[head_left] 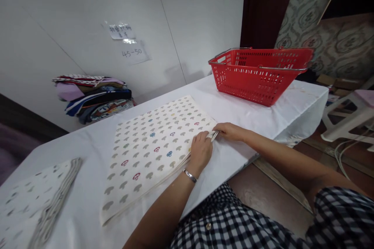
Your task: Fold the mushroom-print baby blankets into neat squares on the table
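A cream cloth (152, 144) printed with grey, red and blue mushroom shapes lies folded in layers on the white-covered table (228, 159). At its right corner, my left hand (202, 148) rests on the cloth, fingers curled over the layered edge. Just to the right, my right hand (229, 130) pinches the gathered corner, where several layers show between the two hands. My left wrist wears a silver bracelet. Both thumbs are mostly hidden.
Another folded printed cloth (32, 202) lies at the table's left end. A red plastic basket (257, 74) stands at the back right. Stacked folded clothes (93, 97) sit against the wall behind the table. A white stool (350, 113) is on the floor at right.
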